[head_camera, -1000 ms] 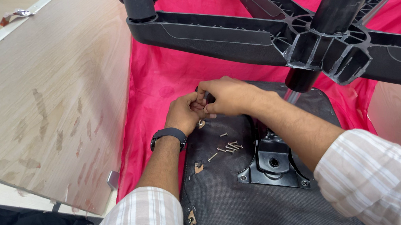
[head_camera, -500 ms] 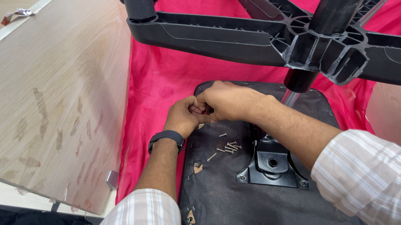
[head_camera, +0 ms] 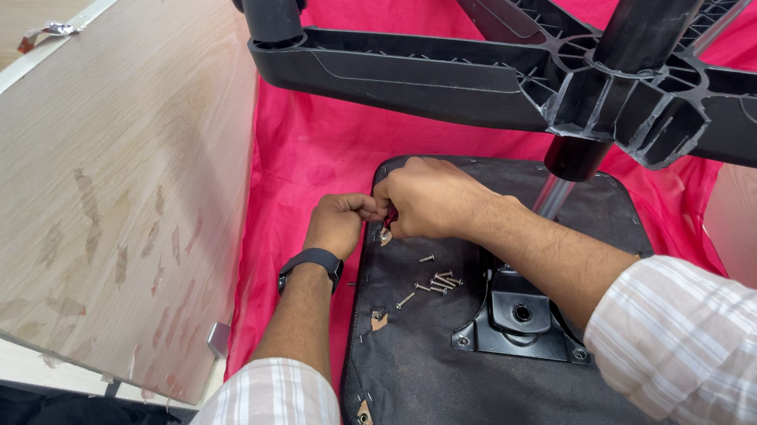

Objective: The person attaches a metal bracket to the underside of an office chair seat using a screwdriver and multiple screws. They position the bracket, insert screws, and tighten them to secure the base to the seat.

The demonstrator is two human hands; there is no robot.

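Left hand: your left hand (head_camera: 338,226) is curled into a loose fist at the near-left edge of the upturned chair seat (head_camera: 436,386), fingertips pinching something too small to make out.
Right hand: your right hand (head_camera: 425,200) is closed around a small red-handled tool (head_camera: 390,215), knuckles up, touching the left hand.
Watch: a dark watch (head_camera: 308,264) sits on your left wrist.
Screws: a loose scatter of screws (head_camera: 434,282) lies on the black underside of the seat, just below your right hand.
Bracket: the black metal plate (head_camera: 518,315) is fixed at the seat's middle, beside your right forearm.
Chair base: the black star base (head_camera: 592,84) stands above the hands on its column.
Cloth: a red cloth (head_camera: 296,155) lies under the seat.
Panel: a wooden panel (head_camera: 90,179) leans at your left.
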